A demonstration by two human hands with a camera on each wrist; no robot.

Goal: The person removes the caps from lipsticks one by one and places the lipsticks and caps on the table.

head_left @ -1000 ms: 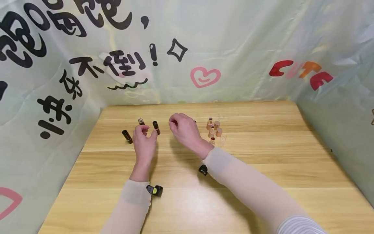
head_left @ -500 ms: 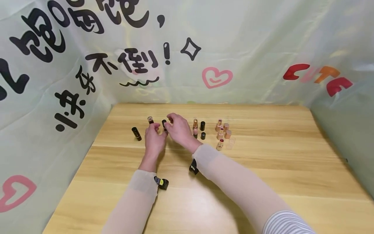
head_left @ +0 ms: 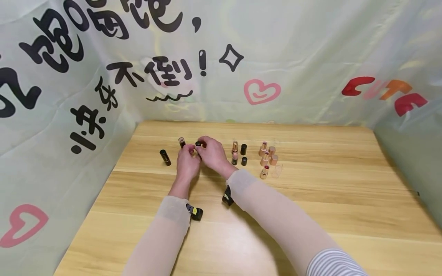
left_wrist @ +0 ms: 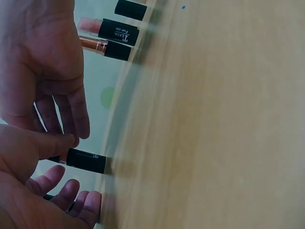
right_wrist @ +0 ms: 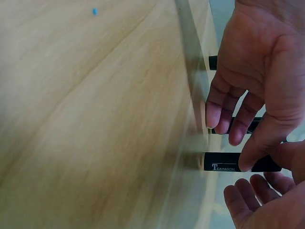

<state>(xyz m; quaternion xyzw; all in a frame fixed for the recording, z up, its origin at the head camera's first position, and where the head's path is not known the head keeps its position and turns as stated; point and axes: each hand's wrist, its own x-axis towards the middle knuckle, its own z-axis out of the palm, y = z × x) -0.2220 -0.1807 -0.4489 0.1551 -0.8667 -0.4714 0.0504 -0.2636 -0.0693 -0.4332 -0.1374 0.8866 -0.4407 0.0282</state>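
Observation:
In the head view my left hand (head_left: 188, 163) and right hand (head_left: 212, 153) meet at one upright lipstick with a black top (head_left: 198, 143). My left thumb and fingers hold its black lower tube (left_wrist: 86, 160), which stands on the table in the left wrist view. At the upper end, my right thumb and index finger pinch the cap; fingers partly cover it. White lettering shows on the tube (right_wrist: 224, 162) in the right wrist view. Just left of my hands stand a clear-topped dark lipstick (head_left: 182, 142) and a black capped one (head_left: 165, 157).
Right of my hands stand two uncapped lipsticks, one gold (head_left: 235, 145) and one pink (head_left: 235, 158), beside black caps (head_left: 243, 149). Farther right are several rose-gold lipsticks (head_left: 265, 158), matching caps (head_left: 274, 159) and a clear cap (head_left: 277, 171). A printed curtain (head_left: 304, 92) borders the wooden table (head_left: 310, 214).
My right hand has come left to the lipstick's top, and my left hand has closed in around its tube. The uncapped lipsticks behind my right hand are uncovered. The head view has shifted.

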